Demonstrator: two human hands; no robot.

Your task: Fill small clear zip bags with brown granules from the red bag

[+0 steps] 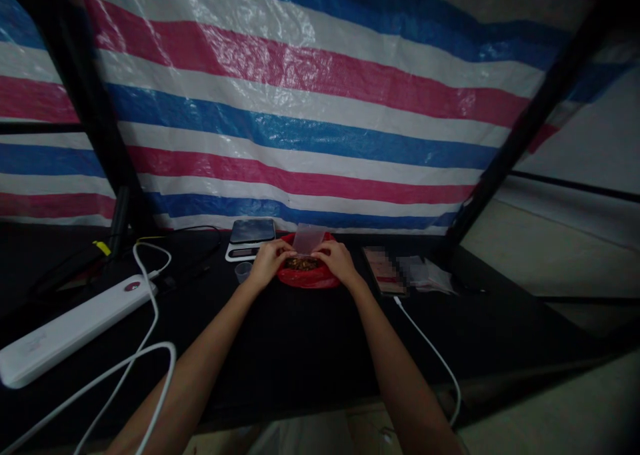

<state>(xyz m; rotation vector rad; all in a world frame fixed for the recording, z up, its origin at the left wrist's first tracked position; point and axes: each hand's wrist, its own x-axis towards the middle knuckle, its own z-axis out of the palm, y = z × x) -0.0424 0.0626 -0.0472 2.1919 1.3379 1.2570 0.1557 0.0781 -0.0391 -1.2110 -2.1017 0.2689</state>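
Both hands pinch the near edge of a small clear plastic bag (309,237), my left hand (271,260) at one corner and my right hand (337,258) at the other. The bag leans over an open red plastic bag (313,282) that holds a heap of small gold and dark pieces (302,263), too small to name. Just left of my left hand is a little clear cup (243,271). Behind it lies a white digital scale (233,251) with a dark weighing plate (253,230).
On the black table (290,355), a phone-like slab (384,271) and several clear plastic bags (430,274) lie to the right. A white cable (430,345) runs off the front edge. At left are a white power strip (80,328) and looping white cords (157,301). Striped sheeting (310,128) hangs behind.
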